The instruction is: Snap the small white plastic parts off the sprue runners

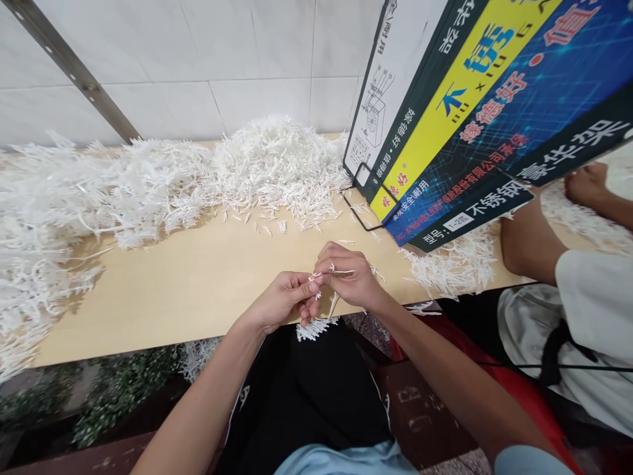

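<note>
My left hand [289, 298] and my right hand [349, 276] meet above the front edge of the tan table [163, 284]. Both have their fingers pinched on thin white branched plastic pieces [341, 271]. One strand points right across my right fingers, and another hangs below them. A small bunch of white pieces [312, 329] rests on my lap under my hands. Behind them, a tall heap of the same white pieces [281, 158] lies against the wall, with a few loose ones scattered in front.
Long white strands [30, 264] cover the table's left side. A large printed box [465, 112] stands at the right, with a black wire frame [373, 227] at its corner. Beyond it, another person's arm [529, 237] rests beside more white pieces [450, 264].
</note>
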